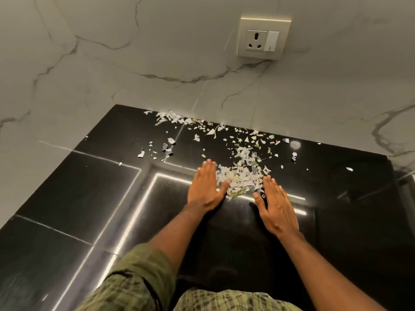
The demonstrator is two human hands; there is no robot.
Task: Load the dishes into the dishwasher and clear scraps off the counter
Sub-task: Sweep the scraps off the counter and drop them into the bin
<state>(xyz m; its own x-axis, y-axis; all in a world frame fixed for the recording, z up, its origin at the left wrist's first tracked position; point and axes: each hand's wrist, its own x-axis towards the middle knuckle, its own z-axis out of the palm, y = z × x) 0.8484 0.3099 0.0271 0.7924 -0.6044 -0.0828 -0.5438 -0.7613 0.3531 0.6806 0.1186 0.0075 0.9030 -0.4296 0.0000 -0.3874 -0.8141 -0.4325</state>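
Note:
A heap of pale paper-like and leafy scraps (241, 179) lies on the glossy black counter (89, 194). My left hand (205, 186) lies flat on the counter at the heap's left side, fingers straight, thumb touching the scraps. My right hand (275, 205) lies flat at the heap's right side, fingers straight and pointing away from me. More loose scraps (177, 118) are strewn along the back edge by the wall, and several bits (167, 148) lie to the left of the heap. No dishes or dishwasher are in view.
A white marble wall (157, 63) rises behind the counter and on the left. A wall socket with a switch (262, 39) sits above the scraps. Small stray bits (349, 169) lie at the right.

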